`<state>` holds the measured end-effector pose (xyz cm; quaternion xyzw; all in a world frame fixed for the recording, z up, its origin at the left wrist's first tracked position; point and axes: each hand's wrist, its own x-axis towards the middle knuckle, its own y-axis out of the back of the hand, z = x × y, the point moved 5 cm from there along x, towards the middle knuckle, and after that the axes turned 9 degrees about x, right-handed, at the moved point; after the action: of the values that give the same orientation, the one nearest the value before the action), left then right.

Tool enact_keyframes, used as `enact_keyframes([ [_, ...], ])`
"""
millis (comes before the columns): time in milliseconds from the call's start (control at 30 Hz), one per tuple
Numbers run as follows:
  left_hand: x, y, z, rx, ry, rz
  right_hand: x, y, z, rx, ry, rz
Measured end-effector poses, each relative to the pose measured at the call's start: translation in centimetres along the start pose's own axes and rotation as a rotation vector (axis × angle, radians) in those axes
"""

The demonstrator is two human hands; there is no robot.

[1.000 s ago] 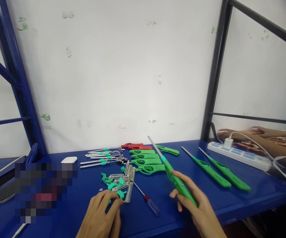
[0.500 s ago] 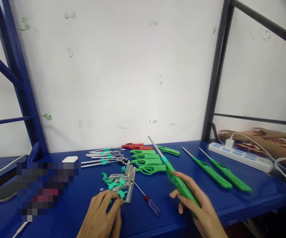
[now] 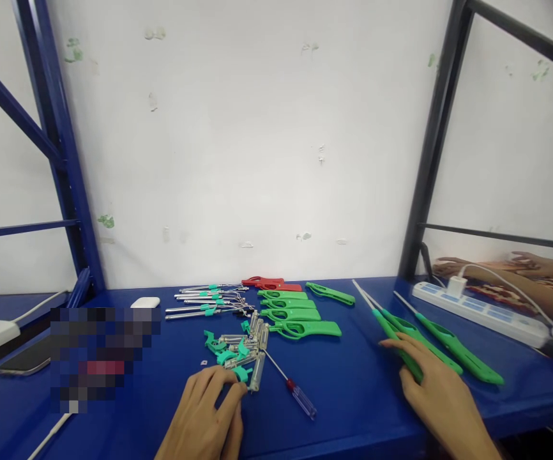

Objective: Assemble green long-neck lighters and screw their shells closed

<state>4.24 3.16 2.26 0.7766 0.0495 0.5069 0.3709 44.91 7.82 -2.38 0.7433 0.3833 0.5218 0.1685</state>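
Blue bench (image 3: 343, 396), L hand (image 3: 204, 418) pinching teal part (image 3: 242, 374), R hand (image 3: 437, 399) laid on green lighter (image 3: 394, 337), grip unclear.

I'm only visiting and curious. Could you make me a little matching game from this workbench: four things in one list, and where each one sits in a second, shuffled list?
Things
1. red plastic handle shell
2. screwdriver with a clear handle and red collar
3. white power strip
4. green long-nosed plastic lighter

Places
A. far right of the blue bench, with a white plug in it
B. in the person's right hand
C. back of the row of green shells, nearest the wall
D. just right of the pile of small teal and metal parts

Pairs: 1-C, 2-D, 3-A, 4-B.
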Motion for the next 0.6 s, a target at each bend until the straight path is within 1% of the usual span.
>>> enact_keyframes([
  [67,0.0,0.0,0.0,-0.008,0.003,-0.003,0.0,-0.3,-0.5,-0.021,0.009,0.013],
  [167,0.1,0.1,0.0,-0.011,0.005,-0.004,0.2,-0.6,-1.0,-0.049,0.051,-0.004],
  [267,0.1,0.1,0.0,-0.012,0.007,-0.005,0.7,-0.5,-0.9,-0.074,0.086,-0.017],
  [333,0.1,0.1,0.1,-0.016,0.008,-0.001,1.6,-0.2,-0.6,-0.089,0.103,-0.018],
  [400,0.1,0.1,0.1,-0.018,0.005,0.003,3.3,0.1,-0.7,-0.095,0.125,-0.04],
  [467,0.1,0.1,0.2,-0.016,0.008,-0.005,5.7,0.0,-1.2,-0.094,0.165,-0.115],
  [533,0.1,0.1,0.2,-0.014,0.014,-0.017,8.8,-0.7,-2.3,-0.105,0.214,-0.212],
  [600,0.1,0.1,0.2,-0.014,0.013,-0.026,12.2,-2.0,-3.5,-0.13,0.259,-0.285],
])
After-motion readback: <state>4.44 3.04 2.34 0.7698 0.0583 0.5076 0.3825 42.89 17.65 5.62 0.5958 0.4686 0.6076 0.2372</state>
